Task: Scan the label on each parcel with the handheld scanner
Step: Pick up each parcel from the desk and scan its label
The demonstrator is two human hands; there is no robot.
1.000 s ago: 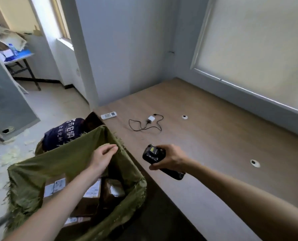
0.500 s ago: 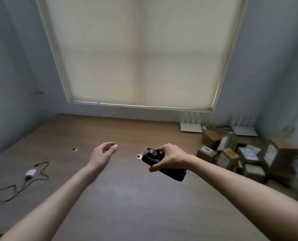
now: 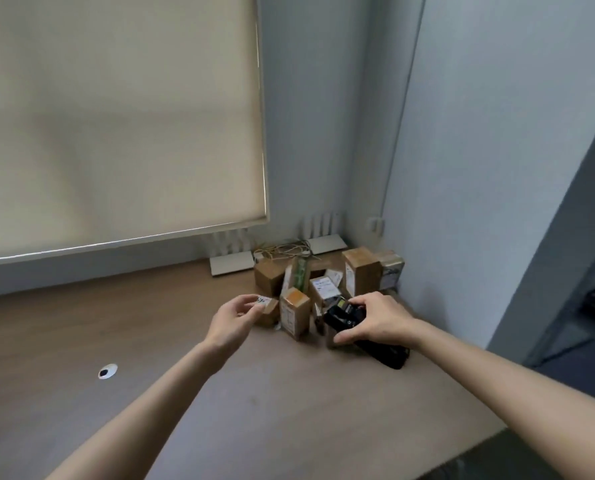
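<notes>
A pile of small brown cardboard parcels (image 3: 325, 287) with white labels sits in the far corner of the wooden table (image 3: 289, 410). My right hand (image 3: 375, 320) grips a black handheld scanner (image 3: 344, 315), whose head points toward the pile just in front of it. An upright parcel (image 3: 295, 313) stands at the pile's near side. To its left lies a small low parcel (image 3: 271, 310) with a white label on top. My left hand (image 3: 235, 320) reaches it, loosely curled fingertips at its near edge; I cannot tell whether they grip it.
Two white routers (image 3: 232, 263) (image 3: 325, 244) and tangled cables (image 3: 285, 251) lie against the wall behind the pile. A cable hole (image 3: 108, 371) is in the tabletop at the left. The table's edge (image 3: 497, 429) drops off at the right, beside a grey wall.
The view has swung right from a green sack of parcels to the corner pile. Both hands have come forward to the parcels; the scanner stays in my right hand.
</notes>
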